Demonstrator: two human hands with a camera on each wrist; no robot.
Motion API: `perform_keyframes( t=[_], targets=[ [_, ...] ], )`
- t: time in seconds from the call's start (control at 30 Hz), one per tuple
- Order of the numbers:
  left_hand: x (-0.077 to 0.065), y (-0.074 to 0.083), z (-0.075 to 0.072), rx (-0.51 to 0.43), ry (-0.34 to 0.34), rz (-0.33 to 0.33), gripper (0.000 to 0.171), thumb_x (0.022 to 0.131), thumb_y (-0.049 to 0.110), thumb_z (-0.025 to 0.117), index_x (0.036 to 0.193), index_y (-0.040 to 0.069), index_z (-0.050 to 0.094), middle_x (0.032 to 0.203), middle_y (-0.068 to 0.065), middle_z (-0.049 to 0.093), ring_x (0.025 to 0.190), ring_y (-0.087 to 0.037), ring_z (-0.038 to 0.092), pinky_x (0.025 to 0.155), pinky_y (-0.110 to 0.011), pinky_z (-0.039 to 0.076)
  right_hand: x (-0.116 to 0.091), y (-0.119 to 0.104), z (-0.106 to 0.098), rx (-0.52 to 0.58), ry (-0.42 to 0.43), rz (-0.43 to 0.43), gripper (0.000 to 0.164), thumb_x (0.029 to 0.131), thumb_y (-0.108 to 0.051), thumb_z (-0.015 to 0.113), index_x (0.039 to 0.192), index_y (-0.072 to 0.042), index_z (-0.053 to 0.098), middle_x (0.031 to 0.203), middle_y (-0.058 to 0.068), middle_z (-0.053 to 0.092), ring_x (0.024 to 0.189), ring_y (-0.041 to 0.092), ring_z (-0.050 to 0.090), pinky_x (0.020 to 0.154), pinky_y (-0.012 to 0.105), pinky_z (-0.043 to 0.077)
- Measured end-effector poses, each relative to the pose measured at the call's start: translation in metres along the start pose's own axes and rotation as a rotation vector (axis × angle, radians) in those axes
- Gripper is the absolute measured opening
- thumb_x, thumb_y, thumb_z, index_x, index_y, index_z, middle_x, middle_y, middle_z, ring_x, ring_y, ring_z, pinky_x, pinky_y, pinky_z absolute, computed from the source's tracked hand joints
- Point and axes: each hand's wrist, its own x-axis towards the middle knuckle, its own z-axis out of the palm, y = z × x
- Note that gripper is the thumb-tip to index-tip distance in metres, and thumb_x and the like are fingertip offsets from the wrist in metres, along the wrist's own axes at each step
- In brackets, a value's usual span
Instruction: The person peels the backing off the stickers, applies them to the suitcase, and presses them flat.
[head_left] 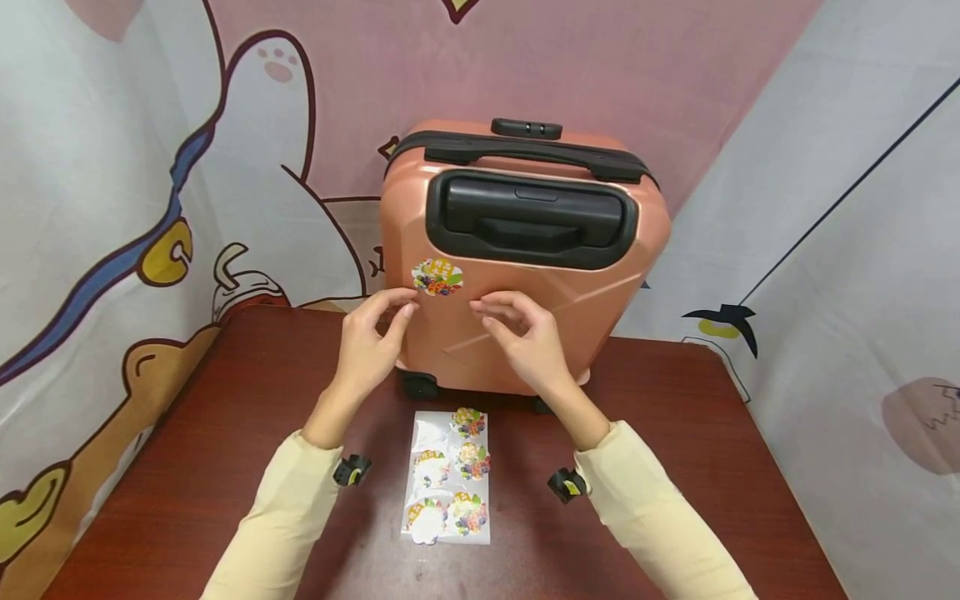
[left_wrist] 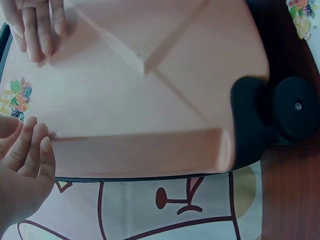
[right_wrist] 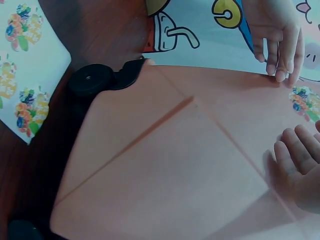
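Red-brown counter point(head_left: 630, 467), salmon-pink suitcase point(head_left: 517, 308) standing; fruit sticker point(head_left: 437, 277) on shell, just above fingers point(head_left: 393, 297) of left hand point(head_left: 367, 337), near right hand point(head_left: 530, 337); both loosely bent, thumbs apart.

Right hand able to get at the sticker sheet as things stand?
Probably yes: the right hand looks free, and the sheet lies uncovered on the table, in front of the suitcase, with nothing visible blocking it.

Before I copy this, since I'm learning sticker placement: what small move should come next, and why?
I'd probably press the sticker flat with the right hand: it lies on the suitcase, that hand and the left hand are near it, and neither visibly holds anything. I can't tell whether its edges are stuck.
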Motion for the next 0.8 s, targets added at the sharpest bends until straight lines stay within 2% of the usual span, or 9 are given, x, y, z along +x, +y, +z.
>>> perform_keyframes(
  t=[0.23,0.4,0.5,0.67,0.8],
  targets=[
    [-0.009,-0.005,0.002,-0.007,-0.011,-0.034,0.014,0.087,0.001,0.058,0.099,-0.002,0.064,0.09,-0.011,0.067,0.083,-0.02,0.06,0.072,-0.027,0.044,-0.009,0.012,-0.004,0.011,0.008,0.068,0.013,0.084,0.006,0.06,0.096,0.009,0.06,0.087,0.021,0.066,0.081,0.032,0.064,0.073,0.025,0.05],
    [-0.019,-0.01,0.002,-0.036,-0.05,-0.083,0.014,0.087,0.003,0.059,0.1,-0.001,0.064,0.089,-0.01,0.066,0.06,-0.016,0.058,0.052,-0.027,0.048,-0.016,0.019,-0.005,0.036,-0.012,0.132,0.012,0.084,0.005,0.06,0.094,0.01,0.061,0.084,0.022,0.066,0.076,0.029,0.064,0.071,0.038,0.052],
    [-0.026,-0.016,0.004,-0.05,-0.075,-0.113,0.015,0.087,0.003,0.06,0.101,-0.001,0.063,0.087,-0.01,0.066,0.052,-0.016,0.055,0.048,-0.028,0.048,-0.021,0.024,-0.005,0.03,-0.029,0.16,0.01,0.084,0.005,0.059,0.093,0.01,0.061,0.082,0.022,0.065,0.075,0.031,0.064,0.07,0.044,0.051],
    [-0.038,-0.025,0.006,-0.009,-0.099,-0.129,0.014,0.086,0.004,0.062,0.099,0.0,0.064,0.083,-0.008,0.065,0.063,-0.018,0.056,0.056,-0.026,0.045,-0.032,0.029,-0.005,0.014,-0.063,0.247,0.011,0.084,0.007,0.057,0.094,0.012,0.06,0.082,0.025,0.065,0.078,0.042,0.062,0.072,0.049,0.05],
    [-0.046,-0.032,0.007,0.021,-0.126,-0.141,0.013,0.085,0.004,0.062,0.098,0.001,0.065,0.082,-0.005,0.064,0.07,-0.016,0.055,0.059,-0.029,0.044,-0.042,0.026,-0.004,-0.036,-0.101,0.316,0.012,0.084,0.01,0.054,0.094,0.015,0.058,0.083,0.029,0.063,0.078,0.041,0.062,0.07,0.037,0.052]
  ],
)
